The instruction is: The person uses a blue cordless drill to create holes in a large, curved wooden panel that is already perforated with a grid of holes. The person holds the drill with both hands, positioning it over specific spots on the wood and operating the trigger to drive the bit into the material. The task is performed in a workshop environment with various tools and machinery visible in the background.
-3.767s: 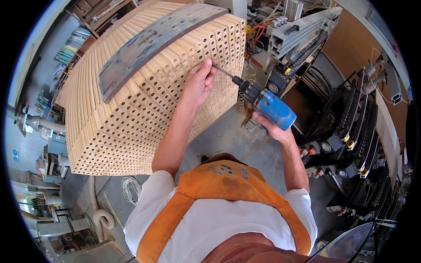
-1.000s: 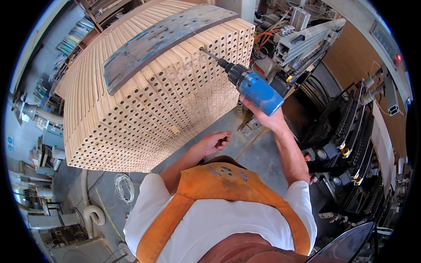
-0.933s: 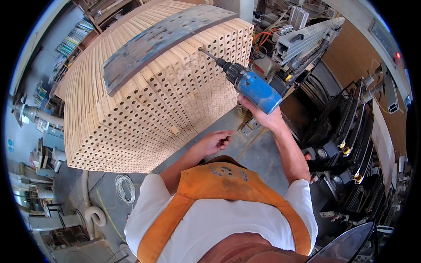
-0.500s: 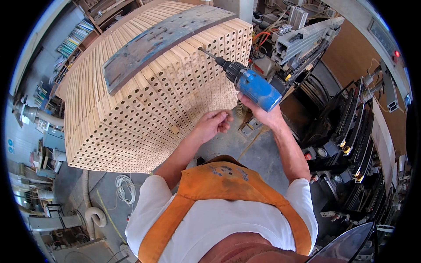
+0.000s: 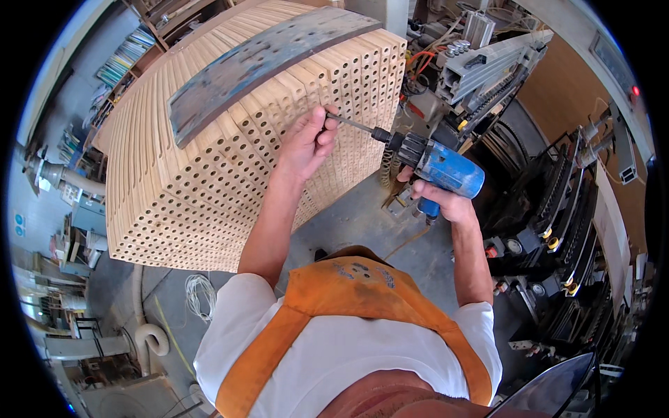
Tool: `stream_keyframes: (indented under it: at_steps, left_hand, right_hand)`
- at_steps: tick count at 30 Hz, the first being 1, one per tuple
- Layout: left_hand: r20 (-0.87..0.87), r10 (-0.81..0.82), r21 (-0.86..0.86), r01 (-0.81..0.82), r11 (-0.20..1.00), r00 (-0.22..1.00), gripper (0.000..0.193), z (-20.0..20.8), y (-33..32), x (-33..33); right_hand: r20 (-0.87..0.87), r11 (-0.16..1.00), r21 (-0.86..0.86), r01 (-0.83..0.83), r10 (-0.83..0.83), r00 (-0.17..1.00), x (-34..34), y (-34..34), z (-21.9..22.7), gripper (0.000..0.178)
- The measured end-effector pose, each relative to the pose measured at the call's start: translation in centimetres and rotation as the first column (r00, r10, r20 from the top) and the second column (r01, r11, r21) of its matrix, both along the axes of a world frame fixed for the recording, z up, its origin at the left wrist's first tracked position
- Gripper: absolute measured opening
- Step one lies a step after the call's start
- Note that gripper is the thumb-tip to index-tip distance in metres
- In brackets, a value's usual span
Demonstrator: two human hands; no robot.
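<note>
My right hand point(image 5: 446, 199) is wrapped round the grip of a blue power drill point(image 5: 454, 169), its bit pointing left. At the tip of the long thin bit point(image 5: 354, 124), my left hand point(image 5: 305, 148) is pinched closed. Something small and dark shows between those fingertips, too small to name. Both hands are in front of a large stack of pale wooden boards point(image 5: 202, 202), whose near ends carry rows of round holes, many with dark rims. The bit is apart from the boards' upper edge.
A worn, blue-stained flat plate point(image 5: 258, 66) lies across the top of the stack. Black machinery with rails point(image 5: 550, 209) stands close on the right, below an aluminium profile point(image 5: 481, 66). On the floor at left are a coiled white cable point(image 5: 201, 296) and a ribbed hose point(image 5: 150, 341).
The drill has moved right and back from a hole near the stack's upper edge. My left hand has risen from below to the bit's tip.
</note>
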State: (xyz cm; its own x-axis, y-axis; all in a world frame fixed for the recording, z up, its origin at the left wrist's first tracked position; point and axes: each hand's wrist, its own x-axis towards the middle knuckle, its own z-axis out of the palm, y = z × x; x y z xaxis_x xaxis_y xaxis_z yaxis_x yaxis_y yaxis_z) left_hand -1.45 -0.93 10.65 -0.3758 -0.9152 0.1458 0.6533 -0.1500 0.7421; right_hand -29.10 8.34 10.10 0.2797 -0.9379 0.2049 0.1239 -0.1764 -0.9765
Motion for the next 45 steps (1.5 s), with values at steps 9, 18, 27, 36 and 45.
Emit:
stream_keyframes:
  at_steps: [9, 18, 27, 36, 45]
  left_hand:
    - [0.191, 0.085, 0.022, -0.091, 0.996, 0.978, 0.03, 0.1, -0.3, -1.4]
    - [-0.096, 0.04, 0.036, -0.036, 0.999, 0.995, 0.031, 1.8, -1.7, -0.6]
    - [0.025, 0.067, 0.149, -0.07, 0.986, 0.997, 0.023, -1.5, -0.3, -1.4]
    - [0.071, -0.285, 0.426, 0.229, 0.875, 0.956, 0.024, -14.8, 2.5, -0.2]
    - [0.288, -0.014, 0.268, -0.066, 0.961, 0.958, 0.023, -8.7, 4.1, 1.3]
  right_hand:
    - [0.026, 0.995, 0.094, 0.04, -0.043, 0.999, -0.2, 0.1, -1.6, 0.034]
    - [-0.299, 0.956, -0.251, 0.152, -0.226, 0.927, 3.7, -1.0, -2.5, 0.035]
    - [-0.257, 0.942, -0.28, 0.186, -0.261, 0.931, 5.5, -1.9, 0.5, 0.027]
    - [-0.395, 0.894, -0.432, 0.117, -0.305, 0.867, 6.2, -1.8, 2.0, 0.029]
    - [-0.41, 0.803, -0.58, 0.136, -0.431, 0.804, 4.0, 1.1, 0.1, 0.022]
